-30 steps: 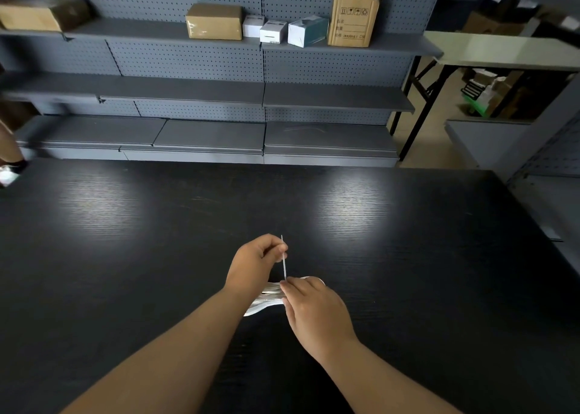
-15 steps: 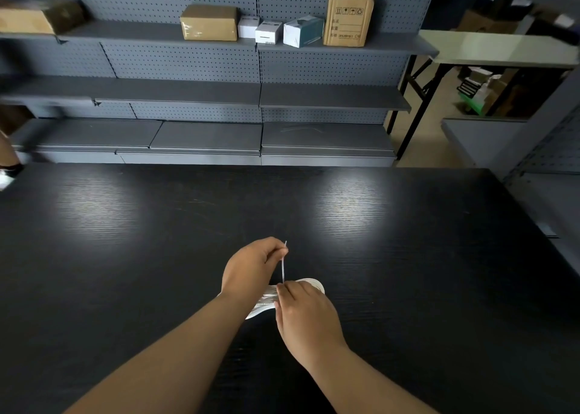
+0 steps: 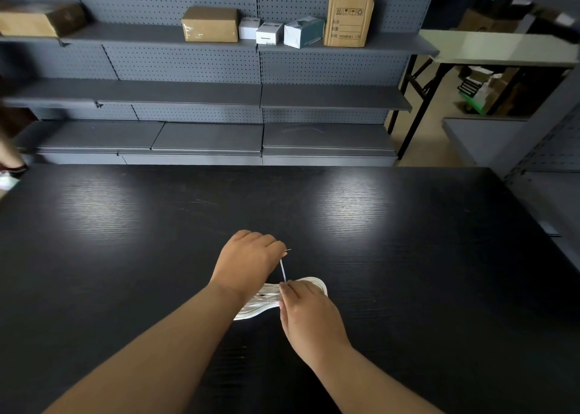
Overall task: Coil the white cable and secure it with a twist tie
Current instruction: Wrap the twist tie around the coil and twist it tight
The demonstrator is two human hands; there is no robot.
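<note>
Both forearms were bare from the bottom edge of the frame up to the wrists, with no sleeve or cuff in view. The left hand (image 3: 248,261) and the right hand (image 3: 309,314) wore no gloves. No ring, watch or band showed on either wrist or on the fingers that could be seen.

A stockroom or shop back room: behind the black table (image 3: 408,256) stands grey pegboard shelving (image 3: 260,93), cardboard boxes (image 3: 350,18) on its top shelf, a folding table (image 3: 502,48) to its right.
</note>
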